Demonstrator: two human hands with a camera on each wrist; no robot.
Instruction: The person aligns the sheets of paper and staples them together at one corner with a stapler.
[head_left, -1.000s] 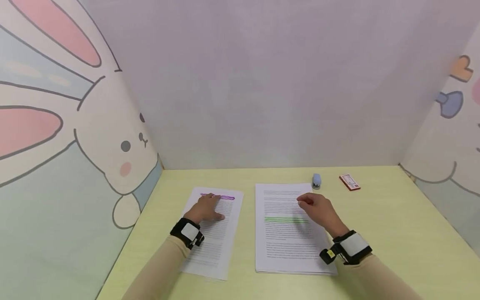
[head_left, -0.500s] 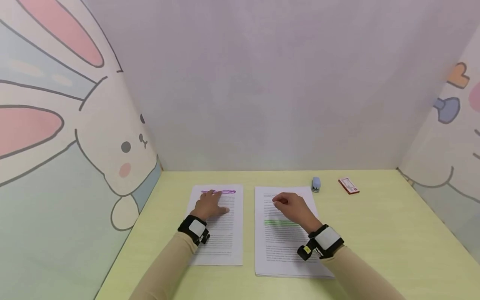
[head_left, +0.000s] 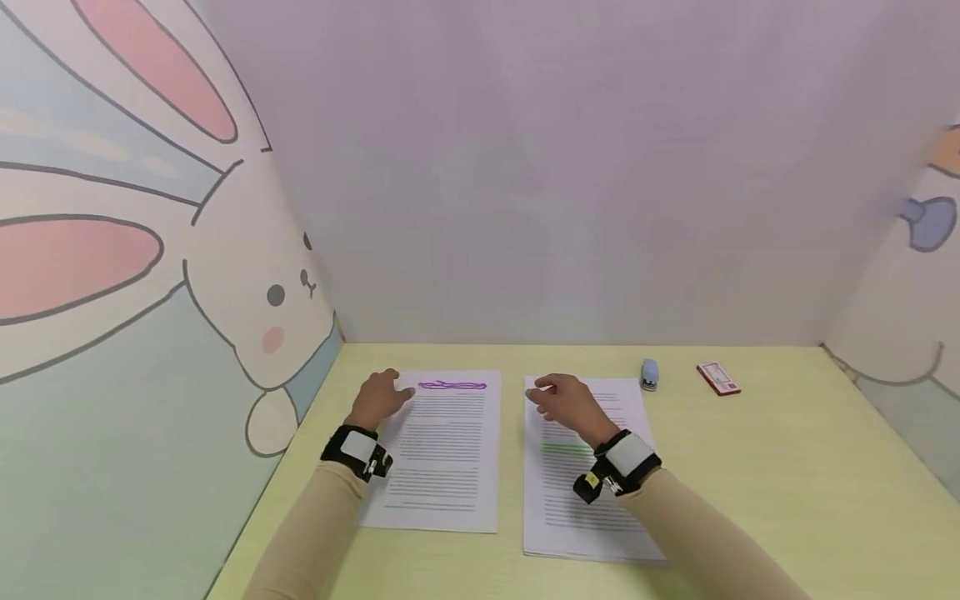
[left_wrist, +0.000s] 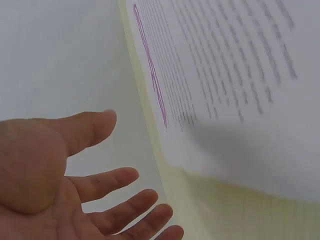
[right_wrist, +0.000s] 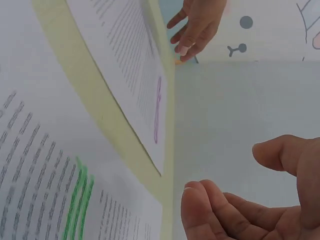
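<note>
My left hand (head_left: 375,402) hovers at the upper left corner of a printed sheet (head_left: 442,458) with purple marker lines across its top. In the left wrist view its fingers (left_wrist: 107,185) are spread, relaxed and hold nothing. Over the upper left part of a printed paper stack (head_left: 600,521) is my right hand (head_left: 572,406). That stack bears green highlighter lines (head_left: 564,449), partly covered by the hand. The right wrist view shows the right thumb apart from loosely bent fingers (right_wrist: 197,207), with nothing between them.
A small blue stapler (head_left: 649,375) stands just beyond the stack's upper right corner. Further right lies a small red and white box (head_left: 718,378). The yellow table (head_left: 780,467) meets a pale back wall, with rabbit-patterned panels at the sides.
My left hand has lifted off the sheet's purple lines and shifted left. The left sheet, slanted earlier, now lies straighter. My right hand has moved left across the stack.
</note>
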